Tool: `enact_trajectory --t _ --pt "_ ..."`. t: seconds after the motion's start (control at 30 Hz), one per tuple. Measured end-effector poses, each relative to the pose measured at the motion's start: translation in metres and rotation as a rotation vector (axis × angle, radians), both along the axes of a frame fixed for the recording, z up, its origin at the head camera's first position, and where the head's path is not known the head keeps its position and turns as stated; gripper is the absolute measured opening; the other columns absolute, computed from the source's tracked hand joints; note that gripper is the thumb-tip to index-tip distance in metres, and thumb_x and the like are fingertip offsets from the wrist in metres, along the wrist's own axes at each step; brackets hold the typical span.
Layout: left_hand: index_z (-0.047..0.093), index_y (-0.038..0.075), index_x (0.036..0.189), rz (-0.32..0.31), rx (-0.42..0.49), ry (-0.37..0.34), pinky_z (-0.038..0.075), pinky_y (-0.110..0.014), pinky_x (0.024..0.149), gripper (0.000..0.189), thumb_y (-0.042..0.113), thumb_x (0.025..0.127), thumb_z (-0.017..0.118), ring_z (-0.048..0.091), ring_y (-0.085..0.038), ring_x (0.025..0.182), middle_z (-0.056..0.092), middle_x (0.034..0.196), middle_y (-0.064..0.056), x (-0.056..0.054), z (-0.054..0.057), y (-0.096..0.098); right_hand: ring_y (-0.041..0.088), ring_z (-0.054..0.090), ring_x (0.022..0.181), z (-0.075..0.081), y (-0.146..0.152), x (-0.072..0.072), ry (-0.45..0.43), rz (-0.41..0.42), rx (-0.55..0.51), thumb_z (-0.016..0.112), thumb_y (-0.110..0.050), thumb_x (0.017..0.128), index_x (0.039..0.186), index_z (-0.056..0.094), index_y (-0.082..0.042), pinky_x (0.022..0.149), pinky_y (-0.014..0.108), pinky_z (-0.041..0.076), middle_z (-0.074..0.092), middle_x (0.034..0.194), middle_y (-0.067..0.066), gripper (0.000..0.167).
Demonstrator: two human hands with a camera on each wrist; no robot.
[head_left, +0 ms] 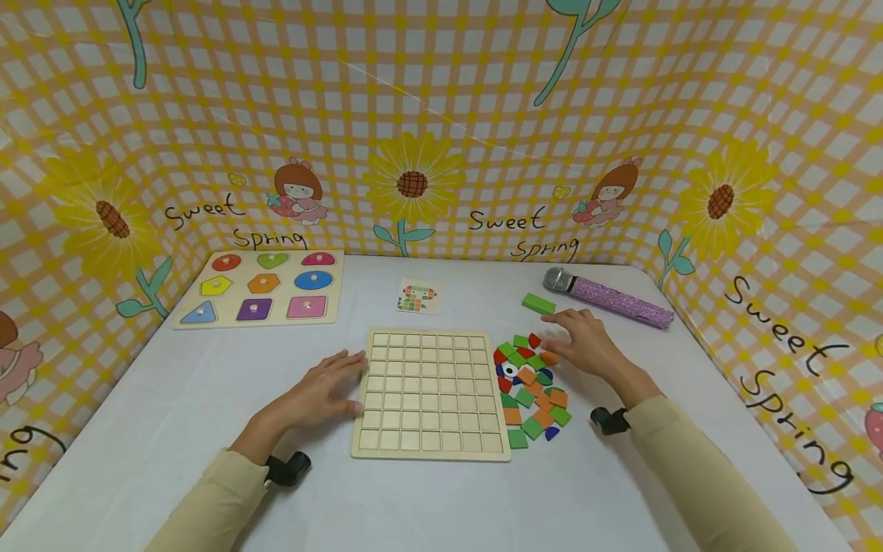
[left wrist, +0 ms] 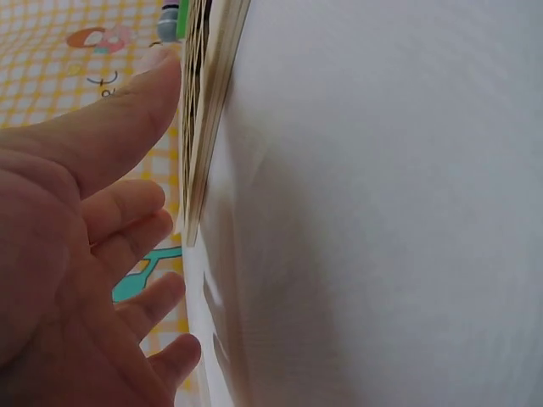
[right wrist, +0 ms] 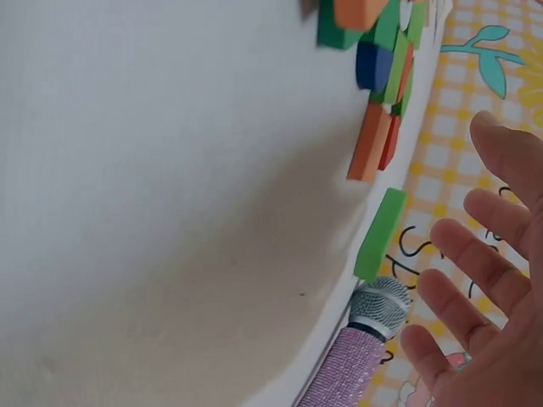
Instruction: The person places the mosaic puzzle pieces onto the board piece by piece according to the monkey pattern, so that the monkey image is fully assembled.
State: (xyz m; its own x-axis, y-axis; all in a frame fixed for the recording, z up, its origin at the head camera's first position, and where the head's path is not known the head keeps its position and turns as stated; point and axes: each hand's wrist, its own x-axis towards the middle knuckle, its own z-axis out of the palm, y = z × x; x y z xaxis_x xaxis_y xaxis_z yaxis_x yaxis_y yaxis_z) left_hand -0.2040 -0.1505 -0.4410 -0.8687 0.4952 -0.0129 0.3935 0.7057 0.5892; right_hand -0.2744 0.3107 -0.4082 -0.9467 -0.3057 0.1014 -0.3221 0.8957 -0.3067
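A wooden grid board [head_left: 432, 395] with bare square cells lies in the middle of the table. My left hand [head_left: 319, 392] is at its left edge, fingers loosely extended and fingertips right at the rim; in the left wrist view the thumb [left wrist: 140, 110] overlaps the board's side. To the board's right is a loose pile of small green, orange, red and blue pieces [head_left: 531, 395]. Over the far right of that pile hovers my right hand [head_left: 582, 343], fingers spread and holding nothing. Just beyond its fingertips lies a green block [head_left: 539, 303].
A purple glittery microphone [head_left: 614, 299] lies at the back right. A pattern card [head_left: 417, 296] sits behind the board. At the back left is a knobbed shape puzzle [head_left: 258, 289]. A checked cloth [head_left: 441, 100] walls in the table's back and sides.
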Motion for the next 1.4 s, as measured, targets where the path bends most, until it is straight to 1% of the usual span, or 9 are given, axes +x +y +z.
enact_trajectory --t 0.13,0.27,0.53,0.9,1.2,1.4 --pt "0.036 0.008 0.145 -0.022 0.009 -0.020 0.015 -0.063 0.114 0.076 0.031 0.082 0.071 0.016 -0.038 0.145 0.030 0.155 -0.009 -0.002 -0.001 0.000 0.043 0.041 0.119 -0.001 0.002 -0.005 -0.021 0.015 -0.009 0.066 -0.028 0.088 0.130 0.055 -0.006 0.098 0.061 0.033 0.052 0.132 0.024 0.049" --pt "0.036 0.009 0.145 -0.039 0.010 -0.043 0.014 -0.064 0.114 0.076 0.030 0.082 0.072 0.014 -0.038 0.146 0.028 0.156 -0.008 -0.003 -0.001 0.000 0.043 0.042 0.117 -0.003 0.003 -0.012 -0.014 0.027 0.006 0.065 -0.025 0.088 0.128 0.057 -0.006 0.098 0.061 0.034 0.054 0.129 0.024 0.045" --pt "0.037 0.008 0.145 -0.068 -0.015 -0.035 0.014 -0.064 0.114 0.078 0.031 0.081 0.073 0.015 -0.038 0.146 0.028 0.156 -0.006 -0.003 -0.002 -0.001 0.041 0.043 0.116 -0.005 0.006 -0.020 -0.055 0.046 0.019 0.066 -0.022 0.088 0.124 0.061 -0.008 0.097 0.059 0.037 0.056 0.128 0.022 0.039" --pt "0.036 0.009 0.146 -0.043 -0.042 -0.050 0.014 -0.065 0.113 0.080 0.031 0.079 0.074 0.013 -0.037 0.146 0.027 0.157 -0.005 -0.003 -0.005 0.002 0.036 0.048 0.107 -0.014 0.004 -0.031 -0.055 0.095 0.038 0.064 -0.016 0.087 0.118 0.066 -0.009 0.092 0.052 0.042 0.062 0.119 0.018 0.032" --pt "0.037 0.010 0.145 -0.021 -0.041 -0.062 0.013 -0.064 0.114 0.079 0.030 0.079 0.075 0.013 -0.037 0.146 0.028 0.156 -0.005 -0.002 -0.005 0.005 0.034 0.047 0.103 -0.015 0.002 -0.031 -0.075 0.112 0.072 0.063 -0.012 0.086 0.117 0.068 -0.013 0.088 0.048 0.042 0.062 0.114 0.016 0.031" --pt "0.036 0.011 0.146 -0.013 -0.040 -0.049 0.013 -0.064 0.114 0.080 0.030 0.078 0.075 0.014 -0.037 0.146 0.029 0.156 -0.006 0.000 -0.006 0.005 0.033 0.047 0.100 -0.017 0.005 -0.031 -0.069 0.114 0.080 0.064 -0.012 0.086 0.113 0.070 -0.012 0.085 0.045 0.041 0.062 0.110 0.016 0.028"
